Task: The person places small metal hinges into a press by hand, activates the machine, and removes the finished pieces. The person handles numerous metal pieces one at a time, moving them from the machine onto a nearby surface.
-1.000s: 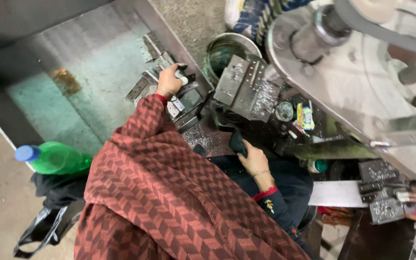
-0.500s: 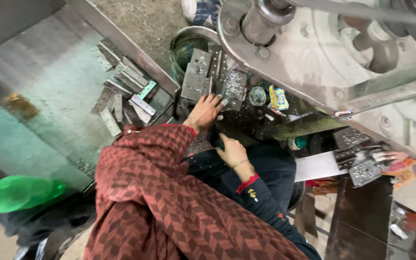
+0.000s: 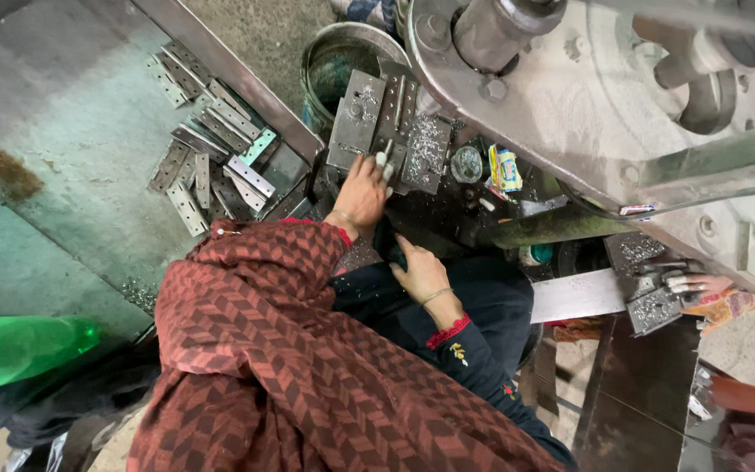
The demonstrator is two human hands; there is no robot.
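Observation:
My left hand (image 3: 362, 194) reaches out from under a red-brown chevron shawl to the grey metal die block (image 3: 356, 118) of a press. Its fingertips pinch a small shiny metal piece (image 3: 384, 160) against the die. My right hand (image 3: 421, 273), with a thin bangle and a dark sleeve with red trim, rests low on dark cloth at my lap. Its fingertips reach into a dark gap under the press edge, so what they touch is hidden. A pile of flat hinge plates (image 3: 211, 162) lies in the metal tray (image 3: 63, 131) to the left.
A large grey press body with a wheel (image 3: 605, 96) fills the upper right. A round metal bucket (image 3: 342, 57) stands behind the die. A green plastic bottle (image 3: 19, 350) lies lower left. Another person's hand (image 3: 694, 284) touches a metal block (image 3: 653, 308) at right.
My left hand left the hinge plates in the tray and moved right to the die block with a small piece. My right hand stayed near my lap. The view shifted left and closer.

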